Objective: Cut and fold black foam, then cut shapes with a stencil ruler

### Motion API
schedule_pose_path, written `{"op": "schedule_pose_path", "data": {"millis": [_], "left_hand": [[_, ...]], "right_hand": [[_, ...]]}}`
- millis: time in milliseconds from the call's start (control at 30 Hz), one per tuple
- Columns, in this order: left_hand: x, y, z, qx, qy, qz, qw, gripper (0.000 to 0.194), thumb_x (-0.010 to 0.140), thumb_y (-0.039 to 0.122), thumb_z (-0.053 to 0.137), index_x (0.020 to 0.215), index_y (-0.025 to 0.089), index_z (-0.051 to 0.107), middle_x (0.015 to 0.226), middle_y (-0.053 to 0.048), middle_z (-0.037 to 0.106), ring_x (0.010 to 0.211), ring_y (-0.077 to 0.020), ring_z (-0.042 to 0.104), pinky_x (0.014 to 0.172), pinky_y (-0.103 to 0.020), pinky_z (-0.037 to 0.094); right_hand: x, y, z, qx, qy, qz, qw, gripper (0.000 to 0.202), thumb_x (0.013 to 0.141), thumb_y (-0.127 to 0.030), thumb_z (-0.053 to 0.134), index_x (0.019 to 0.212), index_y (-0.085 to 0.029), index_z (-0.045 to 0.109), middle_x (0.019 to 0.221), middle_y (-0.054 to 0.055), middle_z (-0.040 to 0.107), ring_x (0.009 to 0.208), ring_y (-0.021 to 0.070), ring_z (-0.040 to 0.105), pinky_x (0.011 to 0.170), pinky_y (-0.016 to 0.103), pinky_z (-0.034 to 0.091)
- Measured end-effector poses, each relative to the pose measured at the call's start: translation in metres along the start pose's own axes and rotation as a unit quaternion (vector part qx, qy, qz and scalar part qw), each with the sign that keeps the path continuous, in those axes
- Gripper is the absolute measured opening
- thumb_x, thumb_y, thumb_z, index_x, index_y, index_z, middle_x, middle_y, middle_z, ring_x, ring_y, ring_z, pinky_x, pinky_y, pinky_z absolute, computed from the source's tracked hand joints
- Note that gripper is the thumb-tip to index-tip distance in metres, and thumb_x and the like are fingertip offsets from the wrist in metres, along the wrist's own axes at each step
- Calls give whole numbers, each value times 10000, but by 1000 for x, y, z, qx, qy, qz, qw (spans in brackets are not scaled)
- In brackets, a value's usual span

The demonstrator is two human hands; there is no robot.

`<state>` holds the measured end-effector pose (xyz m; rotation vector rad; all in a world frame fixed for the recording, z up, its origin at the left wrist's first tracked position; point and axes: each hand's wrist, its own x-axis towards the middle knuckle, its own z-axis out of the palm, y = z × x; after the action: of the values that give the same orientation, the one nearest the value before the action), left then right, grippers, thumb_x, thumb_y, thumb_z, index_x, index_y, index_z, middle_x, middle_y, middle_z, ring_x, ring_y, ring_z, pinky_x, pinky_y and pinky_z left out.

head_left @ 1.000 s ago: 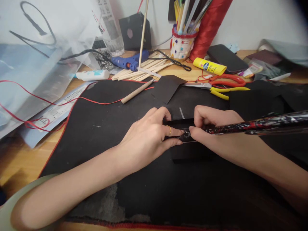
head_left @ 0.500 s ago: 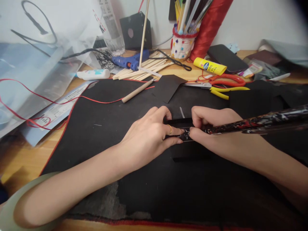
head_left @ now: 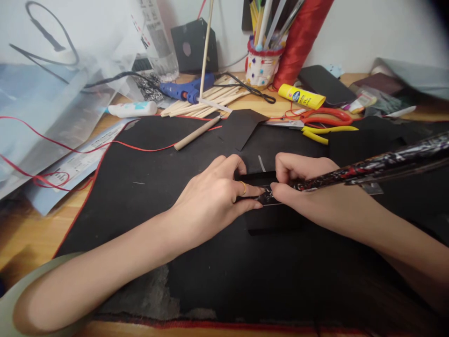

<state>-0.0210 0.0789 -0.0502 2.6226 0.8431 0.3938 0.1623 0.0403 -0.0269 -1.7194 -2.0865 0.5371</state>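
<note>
Near the middle of the black mat [head_left: 115, 210], my left hand [head_left: 217, 196], with a gold ring, has its fingers bent over a black card piece [head_left: 257, 179]. Its index finger and thumb press by the end of a glossy black strip [head_left: 372, 164] patterned in white and red. My right hand [head_left: 308, 178] is closed, pinching that strip close to the left fingertips. From there the strip rises to the right, past the frame edge. Part of the card is hidden under both hands.
Behind the hands lie a folded black card [head_left: 243, 124], a wooden-handled tool [head_left: 198, 133], red-and-yellow scissors [head_left: 322, 121] and a glue stick [head_left: 301, 97]. Further back are wooden sticks [head_left: 210, 103], a blue glue gun [head_left: 185, 89] and a pen cup [head_left: 263, 65]. Red ribbon [head_left: 80, 150] trails at left.
The view has shifted slightly, so most things sit a little further left. The strip's raised part has tilted up a bit. Both hands keep their grip in nearly the same place.
</note>
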Motion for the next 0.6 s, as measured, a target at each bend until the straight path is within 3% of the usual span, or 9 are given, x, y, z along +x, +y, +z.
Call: {"op": "schedule_pose_path", "data": {"millis": [600], "left_hand": [[0, 0, 0, -3, -1, 3, 1000, 214, 817, 357, 564, 1014, 342, 649, 967, -37, 445, 861, -179, 443, 709, -312, 425]], "right_hand": [[1, -1, 0, 46, -23, 17, 999, 199, 678, -152, 490, 584, -204, 322, 506, -70, 341, 472, 78, 314, 420, 214, 235]]}}
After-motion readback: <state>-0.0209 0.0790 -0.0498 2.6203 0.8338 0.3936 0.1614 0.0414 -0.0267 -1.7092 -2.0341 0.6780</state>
